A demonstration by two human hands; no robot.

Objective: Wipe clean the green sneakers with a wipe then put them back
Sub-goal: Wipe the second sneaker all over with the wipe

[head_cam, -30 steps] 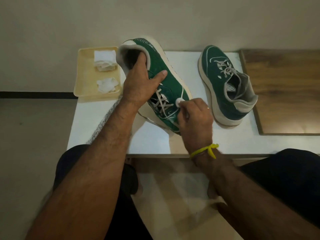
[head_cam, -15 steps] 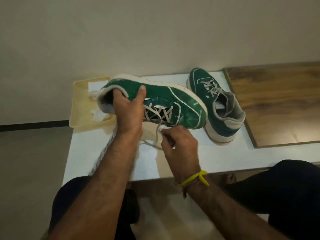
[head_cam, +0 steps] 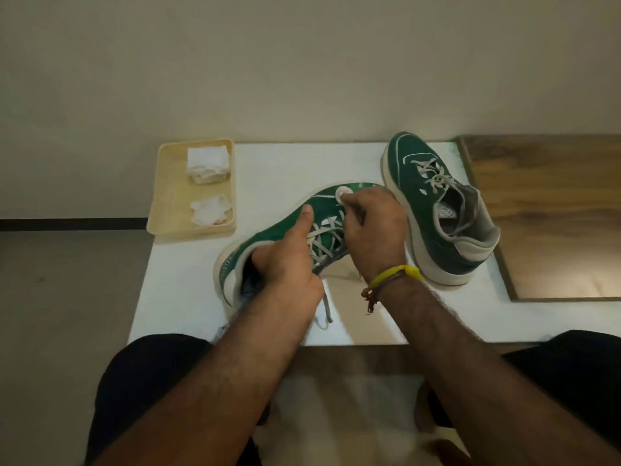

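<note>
My left hand [head_cam: 285, 260] grips a green sneaker [head_cam: 279, 227] at its heel opening, fingers inside, thumb along the side. The shoe is tilted on its side over the white table [head_cam: 188, 297], toe pointing away to the right. My right hand [head_cam: 373, 227] pinches a small white wipe [head_cam: 342, 194] and presses it on the sneaker's toe area. The second green sneaker [head_cam: 433, 210] stands upright on the table to the right, heel towards me, laces loose.
A cream tray [head_cam: 168, 203] at the table's back left holds a folded stack of wipes [head_cam: 206, 164] and a crumpled wipe [head_cam: 211, 210]. A wooden board [head_cam: 551, 210] lies at the right, touching the table. My knees are below the table's front edge.
The held sneaker has been turned and lowered, its heel now towards me. My right hand moved up from below the laces to the toe with the wipe.
</note>
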